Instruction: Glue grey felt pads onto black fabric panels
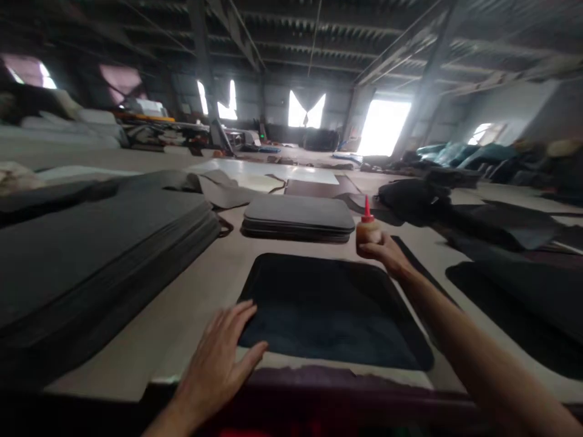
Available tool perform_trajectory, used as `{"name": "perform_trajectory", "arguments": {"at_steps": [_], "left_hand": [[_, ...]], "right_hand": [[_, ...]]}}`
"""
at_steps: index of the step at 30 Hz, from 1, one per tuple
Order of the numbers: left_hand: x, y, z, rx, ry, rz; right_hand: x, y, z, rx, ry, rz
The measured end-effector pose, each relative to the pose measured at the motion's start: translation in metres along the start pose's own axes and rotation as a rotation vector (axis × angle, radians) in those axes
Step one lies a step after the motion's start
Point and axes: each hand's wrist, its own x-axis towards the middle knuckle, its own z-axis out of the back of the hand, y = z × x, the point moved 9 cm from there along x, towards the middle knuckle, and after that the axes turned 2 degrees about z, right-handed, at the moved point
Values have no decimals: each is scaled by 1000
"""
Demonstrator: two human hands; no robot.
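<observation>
A dark rectangular sheet with rounded corners (319, 309) lies flat on the table in front of me. My left hand (228, 343) is at its left edge, fingers stretched out and holding nothing. Wrapped around a squeeze bottle (365, 233) with a red pointed nozzle and amber-brown contents, my right hand (385, 252) is beyond the sheet's far right corner. The bottle stands upright, nozzle up; whether its base touches the table I cannot tell. Just behind the sheet sits a neat stack of grey rounded pieces (298, 215).
A tall pile of large grey sheets (104, 249) fills the left side of the table (182, 321). More dark sheets (514, 309) lie on the right, with a black bundle (412, 197) behind them. Draped grey material (223, 188) and a pale board (268, 170) lie farther back.
</observation>
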Motion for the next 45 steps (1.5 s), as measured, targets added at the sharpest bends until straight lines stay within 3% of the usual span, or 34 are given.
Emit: {"name": "perform_trajectory", "arguments": {"at_steps": [3,7,9,14,18,27,45], "left_hand": [[-1,16,8,-250,-86,205],[-3,49,11,-468,-164,447],[1,55,8,-489,-75,454],[12,42,5,-333,193,237],[8,38,1,-274,271,183],[8,42,1,-274,215,220],[12,33,3,-230,150,99]], "right_hand": [[-41,19,-11,39,210,-6],[-91,35,-17,-16,297,-7],[-111,42,-25,0,324,1],[-143,63,-58,54,421,-23],[-153,86,-85,-20,469,58],[-164,126,-139,-66,559,346],[-169,171,-164,-303,683,676]]}}
